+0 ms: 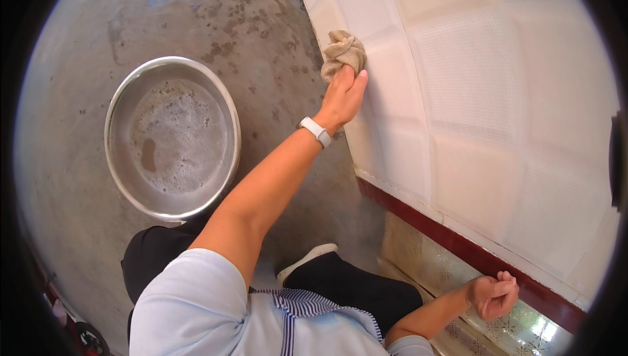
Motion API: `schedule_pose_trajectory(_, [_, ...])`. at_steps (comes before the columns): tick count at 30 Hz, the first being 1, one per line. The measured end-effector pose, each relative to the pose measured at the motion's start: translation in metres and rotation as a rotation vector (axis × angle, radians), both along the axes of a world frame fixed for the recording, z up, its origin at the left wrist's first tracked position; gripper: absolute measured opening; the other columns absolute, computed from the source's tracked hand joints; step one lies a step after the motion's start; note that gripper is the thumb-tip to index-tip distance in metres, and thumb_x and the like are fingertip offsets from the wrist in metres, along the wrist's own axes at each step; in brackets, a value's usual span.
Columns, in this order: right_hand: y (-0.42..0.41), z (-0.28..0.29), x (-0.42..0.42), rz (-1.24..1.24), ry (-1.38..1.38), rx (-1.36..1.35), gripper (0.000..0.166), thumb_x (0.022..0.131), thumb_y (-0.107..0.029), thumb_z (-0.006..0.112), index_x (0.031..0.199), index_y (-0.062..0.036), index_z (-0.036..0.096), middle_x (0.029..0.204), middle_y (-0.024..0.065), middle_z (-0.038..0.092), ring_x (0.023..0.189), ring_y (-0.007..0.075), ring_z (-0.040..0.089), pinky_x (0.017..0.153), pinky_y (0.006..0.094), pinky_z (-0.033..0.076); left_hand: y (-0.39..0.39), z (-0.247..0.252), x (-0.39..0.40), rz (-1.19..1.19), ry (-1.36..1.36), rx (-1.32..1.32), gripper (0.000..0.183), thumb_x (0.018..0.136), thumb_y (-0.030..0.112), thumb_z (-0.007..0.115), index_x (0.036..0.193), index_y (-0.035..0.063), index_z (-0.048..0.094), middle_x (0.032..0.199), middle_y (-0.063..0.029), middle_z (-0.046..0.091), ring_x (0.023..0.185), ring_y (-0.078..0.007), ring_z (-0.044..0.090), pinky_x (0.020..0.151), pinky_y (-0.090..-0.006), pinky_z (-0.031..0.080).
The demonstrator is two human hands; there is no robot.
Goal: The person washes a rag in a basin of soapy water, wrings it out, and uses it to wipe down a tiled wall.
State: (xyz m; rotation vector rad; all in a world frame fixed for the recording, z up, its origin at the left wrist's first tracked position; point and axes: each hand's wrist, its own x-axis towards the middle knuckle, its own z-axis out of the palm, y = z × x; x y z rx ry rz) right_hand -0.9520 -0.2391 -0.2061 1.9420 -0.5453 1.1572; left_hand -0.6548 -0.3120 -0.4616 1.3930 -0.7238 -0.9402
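My left hand [342,96], with a white watch band [315,131] at the wrist, grips a crumpled beige cloth [345,51]. The cloth is pressed against the cream and white tiled wall [471,76], close to its lower edge by the floor. At the lower right my right hand [494,294] is loosely curled, with nothing visible in it. It is beside a dark red trim strip [441,238]; contact with the strip cannot be made out. Left of my left forearm, a round stainless steel basin [112,159] holds cloudy, foamy water [189,132].
The concrete floor [265,125] has dark wet spots near the wall. Glossy patterned tiles [417,243] lie below the red strip. My shoe [306,260] and knees are close to the basin and wall. A small dark wheel [91,339] shows at the lower left rim.
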Motion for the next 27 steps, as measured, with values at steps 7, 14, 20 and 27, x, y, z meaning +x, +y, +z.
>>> schedule_pose_trajectory(7, [0.005, 0.004, 0.0, -0.034, -0.018, 0.026, 0.013, 0.084, 0.0, 0.052, 0.081, 0.0125, 0.053, 0.061, 0.0156, 0.053, 0.045, 0.0158, 0.048, 0.037, 0.0212, 0.043, 0.098, -0.011, -0.117, -0.302, -0.089, -0.055, 0.038, 0.09, 0.021, 0.044, 0.115, -0.0067, 0.043, 0.102, -0.0263, 0.048, 0.099, -0.0413, 0.044, 0.091, -0.0442, 0.034])
schedule_pose_trajectory(14, [0.007, 0.003, -0.002, -0.009, -0.008, 0.101, 0.012, 0.086, 0.0, 0.051, 0.084, 0.0119, 0.053, 0.068, 0.0162, 0.054, 0.049, 0.0166, 0.05, 0.041, 0.0219, 0.045, 0.082, -0.005, -0.117, -0.191, -0.207, -0.075, 0.03, 0.09, 0.022, 0.044, 0.1, -0.0065, 0.045, 0.094, -0.0267, 0.049, 0.095, -0.0413, 0.045, 0.099, -0.0489, 0.027])
schedule_pose_trajectory(20, [0.005, 0.001, -0.005, 0.015, -0.001, 0.101, 0.011, 0.085, 0.001, 0.051, 0.084, 0.0118, 0.052, 0.068, 0.0162, 0.054, 0.049, 0.0169, 0.05, 0.041, 0.0222, 0.045, 0.059, 0.006, -0.087, -0.088, -0.063, -0.057, 0.027, 0.09, 0.022, 0.043, 0.085, -0.0041, 0.044, 0.089, -0.0263, 0.048, 0.093, -0.0408, 0.044, 0.095, -0.0424, 0.033])
schedule_pose_trajectory(27, [0.008, 0.001, -0.001, -0.026, -0.017, 0.103, 0.011, 0.085, 0.001, 0.051, 0.085, 0.0119, 0.052, 0.069, 0.0166, 0.055, 0.049, 0.0169, 0.05, 0.041, 0.0223, 0.045, 0.079, 0.005, -0.107, -0.2, -0.071, 0.007, 0.033, 0.093, 0.03, 0.041, 0.083, -0.0012, 0.039, 0.086, -0.022, 0.047, 0.085, -0.0346, 0.047, 0.079, -0.0423, 0.037])
